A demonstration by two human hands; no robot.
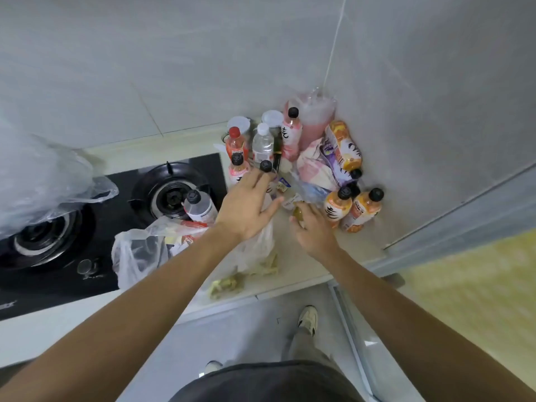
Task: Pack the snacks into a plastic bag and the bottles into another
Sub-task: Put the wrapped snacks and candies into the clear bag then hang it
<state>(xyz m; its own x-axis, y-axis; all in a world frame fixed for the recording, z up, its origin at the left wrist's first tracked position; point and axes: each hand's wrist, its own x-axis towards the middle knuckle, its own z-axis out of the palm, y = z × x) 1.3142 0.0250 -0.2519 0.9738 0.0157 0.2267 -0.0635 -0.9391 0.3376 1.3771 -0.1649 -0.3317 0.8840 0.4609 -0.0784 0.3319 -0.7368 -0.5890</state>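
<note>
While the left hand (246, 207) lay spread over a plastic bag (139, 253), the right hand (311, 227) pinched a small olive-green snack (298, 213) beside it.

Counter (301, 265): smooth pale stone-like top, slightly speckled, low sheen.
Hob (121, 181): glossy black glass, with matt dark metal burner rings.
Hob knob (84, 266): shiny metal.
Wall (174, 68): large grey tiles, smooth, soft satin shine.
Plastic bag (136, 253): thin translucent film, crinkled, at the counter's front edge beside the hob.
Bottles (338, 206): clear plastic, glossy printed labels, matt black caps.
Water bottle (262, 143): clear ribbed plastic, white cap.
Snack packets (316, 166): glossy printed foil, creased.
</note>
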